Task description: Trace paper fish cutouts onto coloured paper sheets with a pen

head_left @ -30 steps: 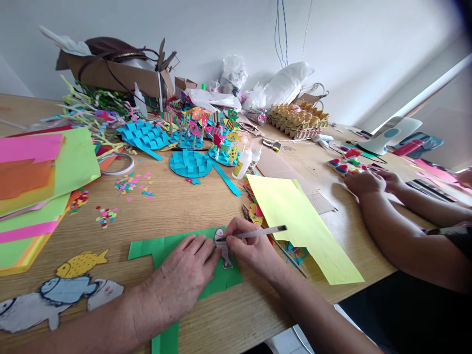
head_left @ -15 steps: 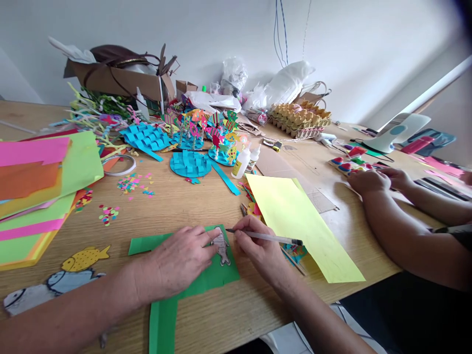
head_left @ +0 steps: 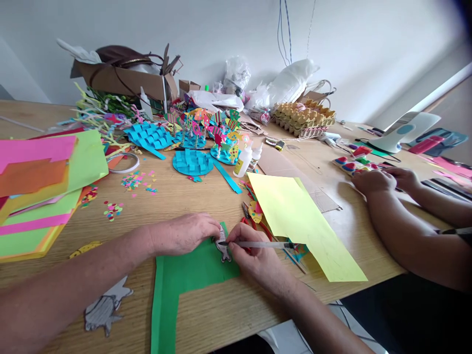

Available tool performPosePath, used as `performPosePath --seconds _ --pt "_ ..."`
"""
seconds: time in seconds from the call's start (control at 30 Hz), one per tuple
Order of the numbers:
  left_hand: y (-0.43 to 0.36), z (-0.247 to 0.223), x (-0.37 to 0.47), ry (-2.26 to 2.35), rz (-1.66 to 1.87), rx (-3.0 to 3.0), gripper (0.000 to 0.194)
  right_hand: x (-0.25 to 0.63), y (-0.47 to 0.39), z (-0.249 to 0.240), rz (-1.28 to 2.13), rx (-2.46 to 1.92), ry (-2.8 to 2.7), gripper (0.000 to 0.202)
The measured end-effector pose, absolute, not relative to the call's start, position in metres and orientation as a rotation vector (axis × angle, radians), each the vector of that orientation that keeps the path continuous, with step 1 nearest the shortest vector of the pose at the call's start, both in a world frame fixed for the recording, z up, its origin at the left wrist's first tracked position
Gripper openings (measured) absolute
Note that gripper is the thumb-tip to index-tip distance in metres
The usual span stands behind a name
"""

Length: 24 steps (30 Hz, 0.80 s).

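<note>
A small grey paper fish cutout (head_left: pixel 223 251) with dark outlines lies on green paper (head_left: pixel 195 273). My left hand (head_left: pixel 191 233) is at its upper end, the fingers drawn together with their tips pressed on the fish. A slim clear pen (head_left: pixel 263 244) is pinched in my right hand (head_left: pixel 254 255), its tip at the fish's edge. Beneath my left forearm, a yellow paper fish (head_left: pixel 83 248) is partly covered, and a grey paper fish (head_left: pixel 105 309) lies on the bare table.
Yellow paper (head_left: pixel 295 211) lies beside my right hand, partly over red-handled pliers (head_left: pixel 252 226). Coloured sheets (head_left: pixel 40 187) are stacked at left. Glue bottles (head_left: pixel 242 162) and blue woven paper discs (head_left: pixel 192 163) stand further back. A co-worker's arms (head_left: pixel 394 211) reach in from the right.
My left hand has gone from lying flat over the green paper to bent fingers at the fish's top. The pen tip has moved left and down along the fish. The green paper's left part has shifted.
</note>
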<state>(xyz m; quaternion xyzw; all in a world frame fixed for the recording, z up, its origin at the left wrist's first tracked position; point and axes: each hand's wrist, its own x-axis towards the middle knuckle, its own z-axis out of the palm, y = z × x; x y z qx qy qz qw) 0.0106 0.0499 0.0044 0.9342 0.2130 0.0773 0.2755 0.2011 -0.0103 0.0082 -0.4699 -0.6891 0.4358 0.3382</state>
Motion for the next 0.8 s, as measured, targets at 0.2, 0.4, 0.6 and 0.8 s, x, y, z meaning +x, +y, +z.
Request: performPosePath --seconds 0.2,0.4,0.6,0.8 --pt "0.051 0.004 0.011 0.607 0.208 2.473 0.032 0.197 -0.008 -0.006 1.052 -1.249 -1.896 0.004" --pt "0.05 0.006 0.01 0.6 0.224 2.462 0.032 0.195 -0.008 -0.006 1.024 -1.244 -1.912 0.006" --pt "0.047 0.003 0.008 0.594 0.267 2.461 0.034 0.194 -0.008 -0.007 1.016 -1.247 -1.934 0.007" --pt "0.045 -0.001 0.006 0.587 0.304 2.457 0.034 0.193 -0.007 -0.008 0.989 -1.247 -1.958 0.007"
